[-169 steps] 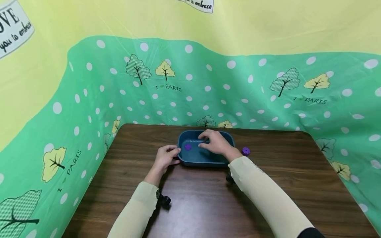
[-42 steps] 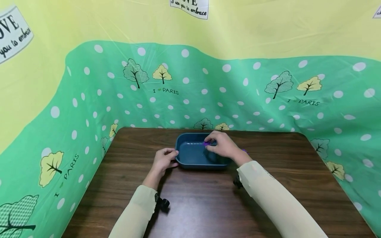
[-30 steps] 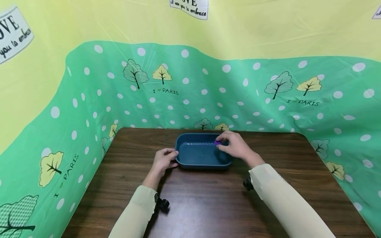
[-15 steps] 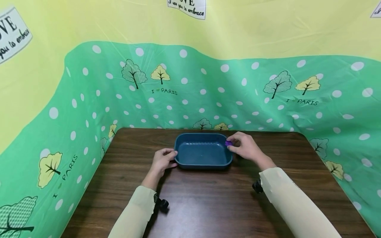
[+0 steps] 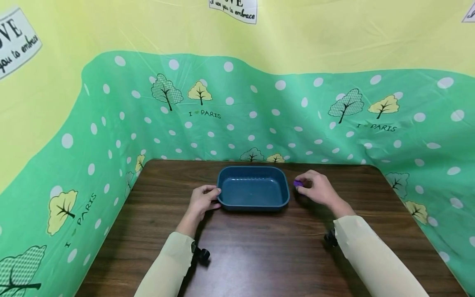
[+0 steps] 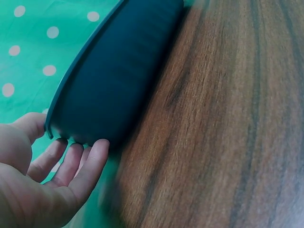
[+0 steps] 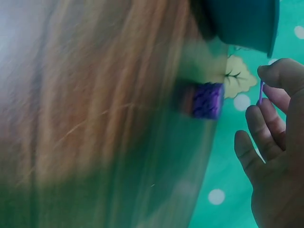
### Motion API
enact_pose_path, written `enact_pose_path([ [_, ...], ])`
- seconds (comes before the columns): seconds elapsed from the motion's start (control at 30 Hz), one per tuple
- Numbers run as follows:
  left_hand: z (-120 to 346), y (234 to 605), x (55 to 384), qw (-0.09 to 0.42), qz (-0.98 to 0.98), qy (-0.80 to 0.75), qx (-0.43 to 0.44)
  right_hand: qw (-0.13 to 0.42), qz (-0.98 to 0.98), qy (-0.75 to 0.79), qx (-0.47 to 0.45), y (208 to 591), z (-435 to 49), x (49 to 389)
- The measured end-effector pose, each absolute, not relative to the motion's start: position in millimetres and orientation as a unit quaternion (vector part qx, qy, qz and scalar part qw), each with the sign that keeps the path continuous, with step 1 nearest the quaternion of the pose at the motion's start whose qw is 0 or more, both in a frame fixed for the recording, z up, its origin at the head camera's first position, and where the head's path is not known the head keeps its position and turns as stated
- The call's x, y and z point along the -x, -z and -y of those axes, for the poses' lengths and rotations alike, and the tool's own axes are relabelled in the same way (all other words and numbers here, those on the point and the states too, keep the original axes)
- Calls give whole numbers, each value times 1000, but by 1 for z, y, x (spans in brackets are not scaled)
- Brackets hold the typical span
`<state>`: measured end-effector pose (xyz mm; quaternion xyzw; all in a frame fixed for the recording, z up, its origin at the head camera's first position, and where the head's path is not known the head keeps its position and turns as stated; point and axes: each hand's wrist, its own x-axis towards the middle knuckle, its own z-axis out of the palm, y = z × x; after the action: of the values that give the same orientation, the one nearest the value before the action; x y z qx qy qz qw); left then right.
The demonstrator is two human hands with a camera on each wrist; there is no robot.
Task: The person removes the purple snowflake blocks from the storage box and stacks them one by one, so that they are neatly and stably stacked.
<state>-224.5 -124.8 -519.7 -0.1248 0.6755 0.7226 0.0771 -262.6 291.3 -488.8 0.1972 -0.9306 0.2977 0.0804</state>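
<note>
A dark blue rectangular tray [image 5: 253, 208] stands near the back of the table. My left hand [image 5: 201, 201] grips its left end; in the left wrist view, the thumb is over the tray's rim and the fingertips [image 6: 99, 148] lie against the outer wall. Just right of the tray, my right hand [image 5: 320, 190] pinches a thin purple disc [image 5: 298, 183] between thumb and fingers. The right wrist view shows that disc edge-on, close to a short stack of purple notched discs [image 7: 208, 100] on the table. In the head view the right hand hides this stack.
The wooden table [image 5: 252, 251] ends at a green and yellow patterned cloth [image 5: 208, 136] behind and at both sides. A small black camera [image 5: 203, 255] is strapped to the left wrist, another [image 5: 331, 238] to the right.
Earlier a purple disc lay in the tray's left part. The right hand has pinched it and carried it right, over the tray's right rim. The left hand has stayed on the tray.
</note>
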Motion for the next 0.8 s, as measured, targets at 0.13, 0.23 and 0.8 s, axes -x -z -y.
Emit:
enact_pose_path([
  [0.13, 125, 520, 226, 79, -674, -724, 128, 73, 938, -287, -180, 495, -299, 262],
  [0.23, 126, 519, 226, 80, -674, -723, 127, 55, 942, -285, -169, 498, -304, 262],
  [0.8, 125, 519, 225, 82, -673, -724, 127, 34, 946, -281, -157, 507, -309, 259],
])
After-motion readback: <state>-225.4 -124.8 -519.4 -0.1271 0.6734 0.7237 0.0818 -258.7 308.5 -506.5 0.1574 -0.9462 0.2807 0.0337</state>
